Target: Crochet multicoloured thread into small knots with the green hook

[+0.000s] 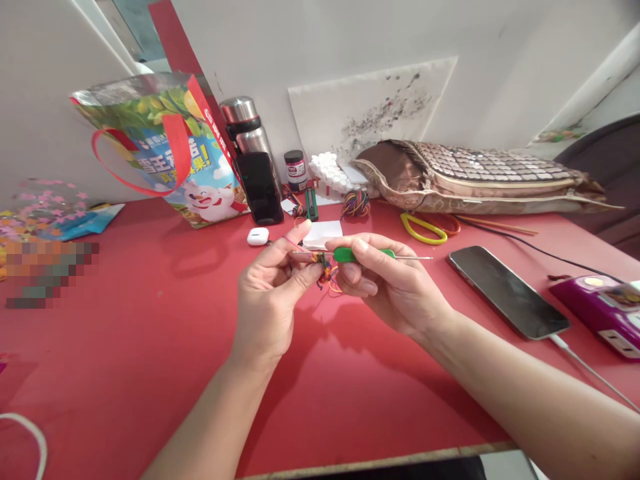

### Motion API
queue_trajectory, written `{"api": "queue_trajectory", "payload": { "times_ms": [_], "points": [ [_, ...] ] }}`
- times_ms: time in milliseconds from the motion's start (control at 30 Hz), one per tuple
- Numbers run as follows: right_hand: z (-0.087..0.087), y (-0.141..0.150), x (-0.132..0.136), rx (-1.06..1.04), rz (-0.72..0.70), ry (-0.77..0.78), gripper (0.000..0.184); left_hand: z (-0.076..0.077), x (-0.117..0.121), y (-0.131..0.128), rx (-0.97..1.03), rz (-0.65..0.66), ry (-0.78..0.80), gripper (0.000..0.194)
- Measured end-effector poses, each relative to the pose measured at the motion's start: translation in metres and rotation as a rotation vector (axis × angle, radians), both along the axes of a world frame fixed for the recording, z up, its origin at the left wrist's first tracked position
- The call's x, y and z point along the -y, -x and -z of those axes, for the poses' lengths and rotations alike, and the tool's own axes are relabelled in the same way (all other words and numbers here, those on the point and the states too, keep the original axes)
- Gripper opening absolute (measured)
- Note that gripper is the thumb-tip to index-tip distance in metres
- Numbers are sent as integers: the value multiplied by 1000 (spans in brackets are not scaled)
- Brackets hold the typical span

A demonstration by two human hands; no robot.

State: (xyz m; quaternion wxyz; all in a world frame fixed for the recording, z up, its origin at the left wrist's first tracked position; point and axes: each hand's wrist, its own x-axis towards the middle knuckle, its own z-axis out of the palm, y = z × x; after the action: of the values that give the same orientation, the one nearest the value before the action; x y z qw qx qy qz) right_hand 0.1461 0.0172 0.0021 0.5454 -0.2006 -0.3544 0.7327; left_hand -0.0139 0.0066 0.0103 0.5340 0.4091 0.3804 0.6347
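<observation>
Above the middle of the red table, my left hand pinches a small piece of multicoloured crochet work between thumb and fingers. A strand of yarn runs over its raised index finger. My right hand grips the green handle of a crochet hook. The thin metal shaft points left into the crochet work, and another thin metal end sticks out to the right past my fingers. Loose yarn strands hang below the piece. Behind my hands lies a ball of multicoloured yarn.
On the red table, a shopping bag, steel flask and upright phone stand at the back left. Yellow-handled scissors and a sequined bag lie behind right. A charging phone and purple power strip are at right.
</observation>
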Motion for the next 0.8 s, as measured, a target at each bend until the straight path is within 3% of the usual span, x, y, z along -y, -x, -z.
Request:
{"api": "queue_trajectory", "payload": {
  "times_ms": [267, 800],
  "points": [
    [-3, 3, 5, -17, 23, -25, 19, -2, 7, -10, 145, 38, 57, 48],
    [1, -7, -4, 60, 24, -27, 16, -4, 3, -2, 129, 47, 119, 51]
  ]
}}
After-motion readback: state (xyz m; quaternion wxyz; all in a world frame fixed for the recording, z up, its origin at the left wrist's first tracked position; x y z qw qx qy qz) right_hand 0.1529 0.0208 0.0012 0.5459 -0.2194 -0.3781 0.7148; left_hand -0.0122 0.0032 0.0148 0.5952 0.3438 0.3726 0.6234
